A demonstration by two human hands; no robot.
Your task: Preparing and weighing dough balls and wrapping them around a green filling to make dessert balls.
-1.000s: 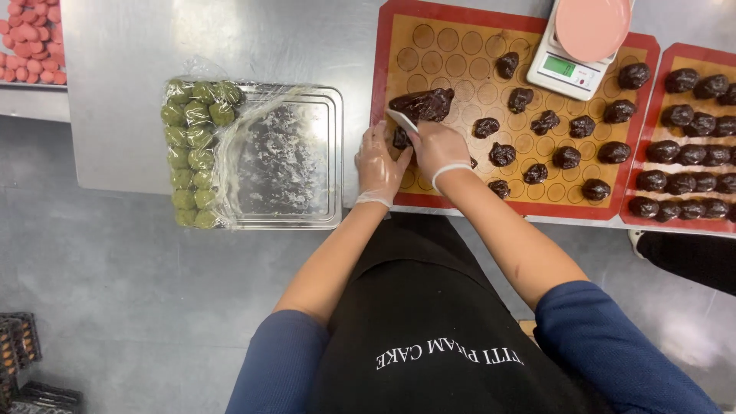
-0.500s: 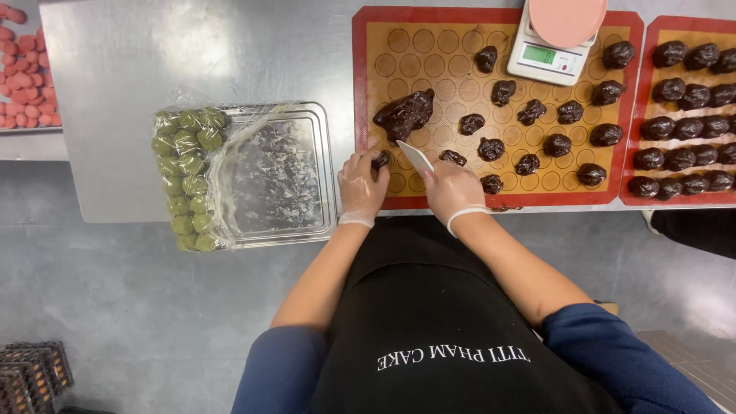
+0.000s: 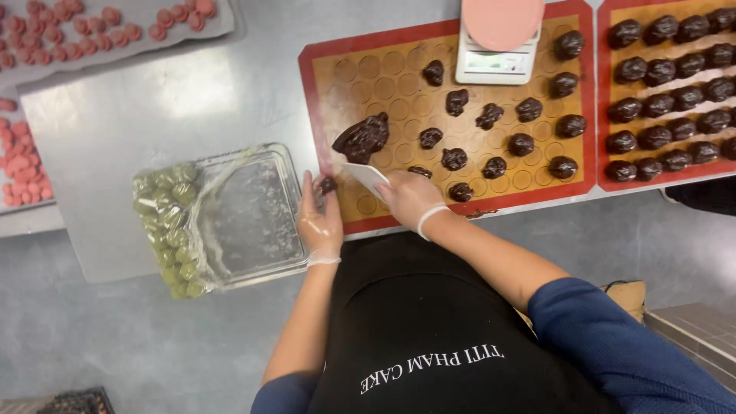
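My left hand (image 3: 320, 218), in a clear glove, holds a small dark chocolate piece (image 3: 328, 185) at the near left edge of a red-rimmed brown baking mat (image 3: 383, 73). My right hand (image 3: 410, 198), also gloved, grips a white scraper (image 3: 366, 178) whose blade lies flat on the mat just below a large lump of dark chocolate dough (image 3: 362, 139). Several portioned dark pieces (image 3: 454, 159) sit scattered on the mat to the right of the hands.
A clear tray (image 3: 245, 211) wrapped in plastic film holds green balls (image 3: 162, 222) at its left side. A small scale with a pink plate (image 3: 497, 34) stands at the mat's far edge. A second mat (image 3: 667, 92) carries rows of dark balls. Pink rounds (image 3: 23, 165) lie far left.
The view has shifted, so the hands sit lower on the mat. My left hand has drawn toward the mat's near left edge with a small piece; the scraper stays below the dough lump.
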